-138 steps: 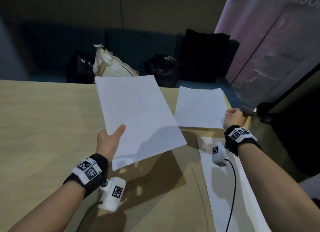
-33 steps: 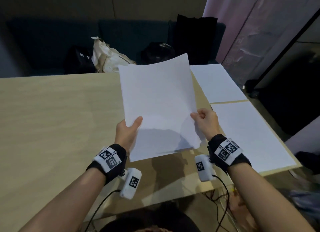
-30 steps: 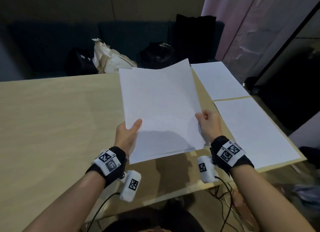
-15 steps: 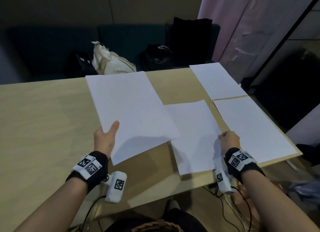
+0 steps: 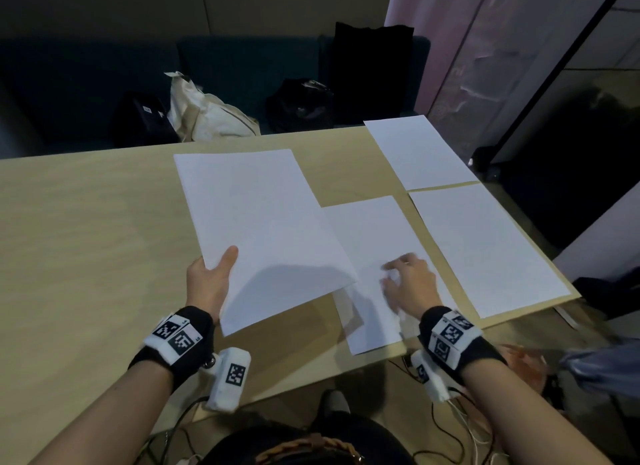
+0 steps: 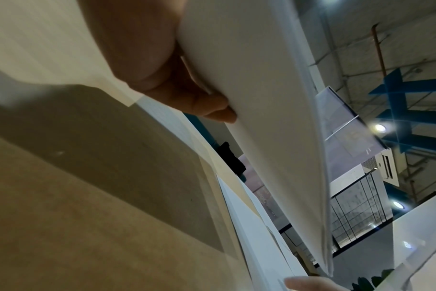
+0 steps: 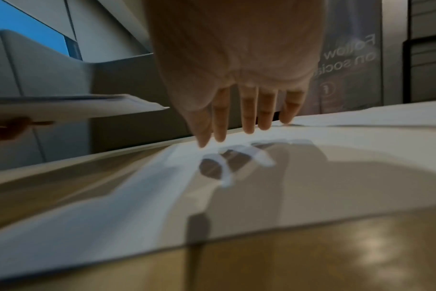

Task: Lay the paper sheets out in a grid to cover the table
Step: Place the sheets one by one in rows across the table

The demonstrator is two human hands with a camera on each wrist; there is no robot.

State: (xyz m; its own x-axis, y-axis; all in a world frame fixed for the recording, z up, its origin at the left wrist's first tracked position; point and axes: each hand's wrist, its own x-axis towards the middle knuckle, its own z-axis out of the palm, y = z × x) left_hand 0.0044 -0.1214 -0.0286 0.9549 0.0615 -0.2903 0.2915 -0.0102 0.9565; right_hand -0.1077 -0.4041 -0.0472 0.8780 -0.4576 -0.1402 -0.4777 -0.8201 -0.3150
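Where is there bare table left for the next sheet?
A bare patch lies beyond the sheet under the right hand, left of the far right sheet. The whole left half of the table is bare wood. The right edge is crowded: two sheets there, the near one beside the third.

— Surface?
— One light wood table, the near edge and right edge both in view.

— Lying on it?
— Three white paper sheets, flat. Far sheet at the far right corner. Right sheet just nearer along the right edge, a thin strip of wood between the two. Third sheet just left of that one, at the near edge and slightly askew.
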